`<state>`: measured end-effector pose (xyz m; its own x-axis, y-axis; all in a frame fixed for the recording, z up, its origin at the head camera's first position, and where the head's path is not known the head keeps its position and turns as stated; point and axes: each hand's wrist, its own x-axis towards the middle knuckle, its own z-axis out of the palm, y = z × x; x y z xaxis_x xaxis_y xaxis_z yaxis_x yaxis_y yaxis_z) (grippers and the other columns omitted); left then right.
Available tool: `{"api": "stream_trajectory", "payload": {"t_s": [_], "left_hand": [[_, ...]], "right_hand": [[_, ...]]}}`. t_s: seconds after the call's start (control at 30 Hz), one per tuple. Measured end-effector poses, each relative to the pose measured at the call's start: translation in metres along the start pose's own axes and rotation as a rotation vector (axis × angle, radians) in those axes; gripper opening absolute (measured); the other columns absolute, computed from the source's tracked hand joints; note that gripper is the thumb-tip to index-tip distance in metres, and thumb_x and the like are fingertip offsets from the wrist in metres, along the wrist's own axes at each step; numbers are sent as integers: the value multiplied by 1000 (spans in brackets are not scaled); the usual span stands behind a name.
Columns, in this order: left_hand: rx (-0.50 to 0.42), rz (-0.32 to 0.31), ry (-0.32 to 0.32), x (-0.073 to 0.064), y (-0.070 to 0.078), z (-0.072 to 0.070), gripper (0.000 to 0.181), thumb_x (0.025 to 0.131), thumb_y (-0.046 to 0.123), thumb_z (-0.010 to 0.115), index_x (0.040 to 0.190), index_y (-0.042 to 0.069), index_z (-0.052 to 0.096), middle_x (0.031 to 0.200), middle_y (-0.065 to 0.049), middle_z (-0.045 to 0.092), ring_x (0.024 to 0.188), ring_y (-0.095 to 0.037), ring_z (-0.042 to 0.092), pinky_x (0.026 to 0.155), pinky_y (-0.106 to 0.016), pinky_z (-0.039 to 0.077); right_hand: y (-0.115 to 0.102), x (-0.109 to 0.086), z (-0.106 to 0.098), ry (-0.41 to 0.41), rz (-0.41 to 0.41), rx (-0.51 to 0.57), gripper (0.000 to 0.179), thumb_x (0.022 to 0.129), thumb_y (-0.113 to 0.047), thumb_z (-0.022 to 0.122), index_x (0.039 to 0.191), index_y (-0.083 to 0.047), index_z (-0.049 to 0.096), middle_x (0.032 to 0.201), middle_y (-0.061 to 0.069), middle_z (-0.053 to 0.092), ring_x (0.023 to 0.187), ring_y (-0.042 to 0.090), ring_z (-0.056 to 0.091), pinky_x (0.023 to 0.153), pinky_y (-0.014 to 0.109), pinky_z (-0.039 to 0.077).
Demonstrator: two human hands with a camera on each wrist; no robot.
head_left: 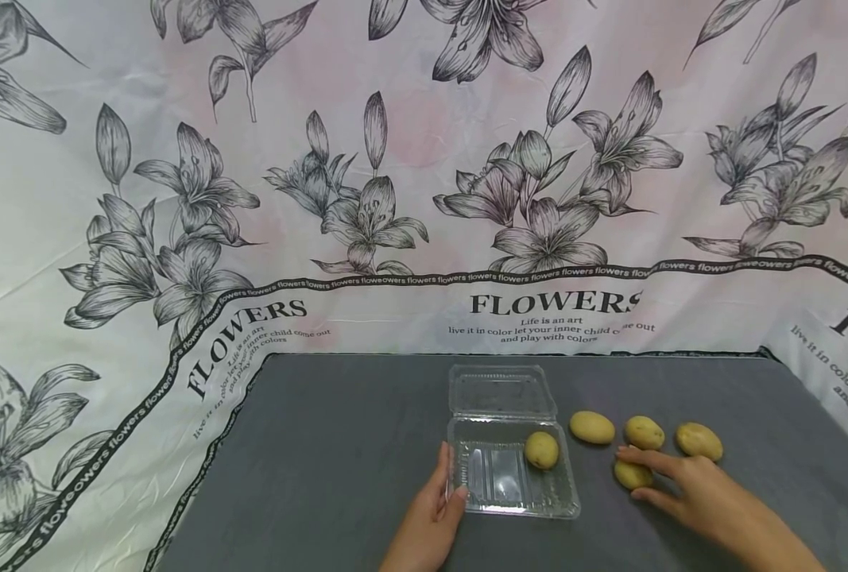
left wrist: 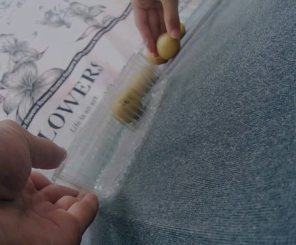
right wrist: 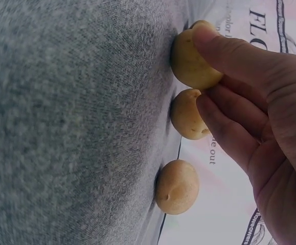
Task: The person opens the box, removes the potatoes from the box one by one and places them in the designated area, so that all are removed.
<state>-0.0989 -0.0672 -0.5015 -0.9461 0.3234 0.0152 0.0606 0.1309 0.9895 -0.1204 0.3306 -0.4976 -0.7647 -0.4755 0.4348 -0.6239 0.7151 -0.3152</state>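
Observation:
A clear plastic clamshell container (head_left: 502, 508) lies with its lid folded back on the grey cloth. My left hand (head_left: 427, 512) holds its left edge, the thumb over the rim and the fingers along the outside; the left wrist view shows the container's end (left wrist: 81, 178) between them. Inside, toward the right, sits one yellow potato (head_left: 541, 450). To the right of the container, my right hand (head_left: 702, 492) grips another potato (right wrist: 194, 61) between thumb and fingers. In the head view, that potato (head_left: 631, 474) is partly covered by the fingers.
Three more potatoes lie in a row behind the right hand: a left one (head_left: 592, 427), a middle one (head_left: 644, 433) and a right one (head_left: 698, 441). Grey cloth (head_left: 323, 461) covers the table. A flower-printed curtain (head_left: 366, 318) hangs around its back and sides.

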Motion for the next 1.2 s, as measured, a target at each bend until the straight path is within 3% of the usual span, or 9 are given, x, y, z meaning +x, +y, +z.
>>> {"api": "stream_trajectory", "payload": {"t_s": [0.17,0.6,0.67,0.83,0.93,1.0,1.17,1.2], "left_hand": [[1,2,-7,1,1,0,71,113,16,52,166,-5,11,171,-26,18,158,-39,17,122,-49,25],[2,-1,-6,3,2,0,71,113,16,52,166,-4,11,171,-25,19,158,-39,17,122,-48,25],[-2,-1,-4,3,2,0,71,113,16,52,166,-4,11,171,-25,19,158,-39,17,122,-48,25],[-10,-3,-1,3,2,1,71,113,15,52,167,-4,11,171,-25,19,158,-39,17,122,-48,25],[-12,-5,0,3,2,1,70,113,15,52,167,-3,11,171,-25,19,158,-39,18,122,-48,26],[-15,-7,-1,3,2,1,70,113,15,52,167,-3,11,171,-25,19,158,-39,18,122,-48,26],[-16,-13,-1,2,2,0,70,113,15,52,167,-3,12,171,-24,19,158,-39,18,122,-48,26],[-13,-15,1,2,2,0,70,112,15,53,167,-2,12,171,-24,19,158,-39,18,122,-48,26]], "right_hand": [[1,-1,0,-28,16,17,62,72,-12,96,129,-19,73,101,18,78,49,-16,30,50,16,33],[-1,0,-4,-74,44,47,55,79,-18,93,130,-16,74,107,15,79,62,-11,50,53,23,46],[-1,1,-5,-67,42,42,55,79,-18,94,130,-17,74,106,13,79,61,-12,48,53,23,46],[-3,1,-5,-35,22,23,55,76,-17,95,128,-19,75,91,-1,78,54,-14,27,54,14,34],[-4,3,-5,-24,19,18,54,77,-16,94,127,-19,75,87,-5,76,54,-14,26,55,13,34],[-5,4,-6,-28,30,22,51,79,-16,93,127,-18,75,78,-12,71,53,-15,24,54,13,34],[-13,11,-7,-48,48,43,48,85,-15,89,130,-15,73,60,-27,40,51,-19,13,51,11,30],[-14,13,-7,-47,42,47,48,85,-14,89,130,-14,73,61,-25,45,51,-20,14,51,10,30]]}}
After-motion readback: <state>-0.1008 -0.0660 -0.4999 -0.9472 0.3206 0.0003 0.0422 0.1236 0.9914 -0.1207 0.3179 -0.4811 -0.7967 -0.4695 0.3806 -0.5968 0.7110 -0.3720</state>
